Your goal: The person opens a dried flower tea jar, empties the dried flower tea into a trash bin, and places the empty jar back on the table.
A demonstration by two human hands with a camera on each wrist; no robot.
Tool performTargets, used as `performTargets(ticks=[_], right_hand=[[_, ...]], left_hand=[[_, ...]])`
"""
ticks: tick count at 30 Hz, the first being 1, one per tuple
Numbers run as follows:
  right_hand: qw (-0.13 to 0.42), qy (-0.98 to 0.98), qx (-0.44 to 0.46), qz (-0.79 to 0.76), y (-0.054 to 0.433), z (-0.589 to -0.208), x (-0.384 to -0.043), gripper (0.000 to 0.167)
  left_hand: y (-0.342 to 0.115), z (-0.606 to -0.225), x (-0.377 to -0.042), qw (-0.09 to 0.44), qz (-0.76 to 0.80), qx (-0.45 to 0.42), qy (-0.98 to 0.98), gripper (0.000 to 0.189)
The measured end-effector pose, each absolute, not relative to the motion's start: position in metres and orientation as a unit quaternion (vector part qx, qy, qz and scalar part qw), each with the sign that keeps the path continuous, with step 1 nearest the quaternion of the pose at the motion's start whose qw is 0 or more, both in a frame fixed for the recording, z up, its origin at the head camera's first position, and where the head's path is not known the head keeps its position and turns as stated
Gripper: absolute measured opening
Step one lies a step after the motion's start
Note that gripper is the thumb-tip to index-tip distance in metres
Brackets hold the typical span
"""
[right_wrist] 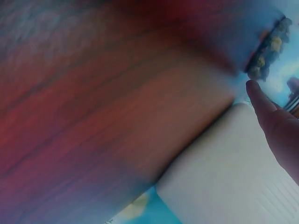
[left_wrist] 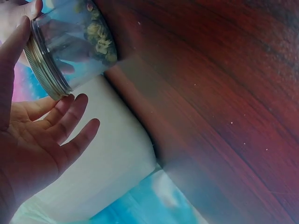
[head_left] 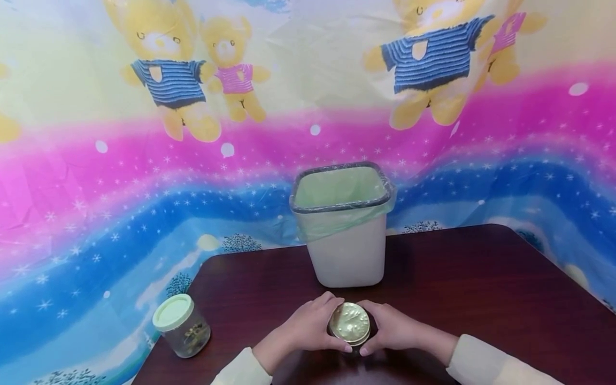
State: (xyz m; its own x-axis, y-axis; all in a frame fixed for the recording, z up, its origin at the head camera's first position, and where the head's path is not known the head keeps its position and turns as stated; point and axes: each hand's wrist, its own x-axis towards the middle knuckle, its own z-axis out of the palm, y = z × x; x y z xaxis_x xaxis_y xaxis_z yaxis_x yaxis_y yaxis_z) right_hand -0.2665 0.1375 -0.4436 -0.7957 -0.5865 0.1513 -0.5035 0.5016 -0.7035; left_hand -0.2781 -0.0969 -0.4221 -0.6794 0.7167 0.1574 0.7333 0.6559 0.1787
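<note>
A clear jar (left_wrist: pixel 77 44) with a gold ridged screw lid (head_left: pixel 350 323) stands on the table close to me, dried flower buds (left_wrist: pixel 100 41) in its bottom. My left hand (head_left: pixel 312 324) grips the lid's rim from the left, thumb on the near side and fingertips on the far side. From the right, my right hand (head_left: pixel 393 326) curls round the same lid, its thumb close to the left thumb. In the right wrist view only part of that hand (right_wrist: pixel 280 126) shows, beside the jar's flower buds (right_wrist: pixel 270 49). Most of the jar's body is hidden under the lid in the head view.
Behind the hands stands a white bin (head_left: pixel 350 259) with a dark rim and a pale green liner. A second clear jar (head_left: pixel 189 338) with a pale green lid and some dried content sits near the left edge of the dark wooden table (head_left: pixel 471 278). A bear-patterned curtain (head_left: pixel 269 155) hangs behind.
</note>
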Motion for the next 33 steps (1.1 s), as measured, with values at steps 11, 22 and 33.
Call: performTargets(ticks=[11,22,33], right_hand=[[0.058,0.842,-0.294,-0.449,0.132,-0.453,-0.265,0.076],[0.053,0.844,-0.302,-0.439,0.131,-0.455,-0.266,0.074],[0.063,0.841,-0.304,-0.444,0.13,-0.452,-0.264,0.084]], left_hand=[[-0.093,-0.424,-0.278,0.042,-0.122,-0.392,-0.911,0.077],[-0.093,-0.426,-0.276,0.051,-0.121,-0.388,-0.912,0.077],[-0.094,-0.432,-0.28,-0.02,-0.191,-0.368,-0.91,0.084]])
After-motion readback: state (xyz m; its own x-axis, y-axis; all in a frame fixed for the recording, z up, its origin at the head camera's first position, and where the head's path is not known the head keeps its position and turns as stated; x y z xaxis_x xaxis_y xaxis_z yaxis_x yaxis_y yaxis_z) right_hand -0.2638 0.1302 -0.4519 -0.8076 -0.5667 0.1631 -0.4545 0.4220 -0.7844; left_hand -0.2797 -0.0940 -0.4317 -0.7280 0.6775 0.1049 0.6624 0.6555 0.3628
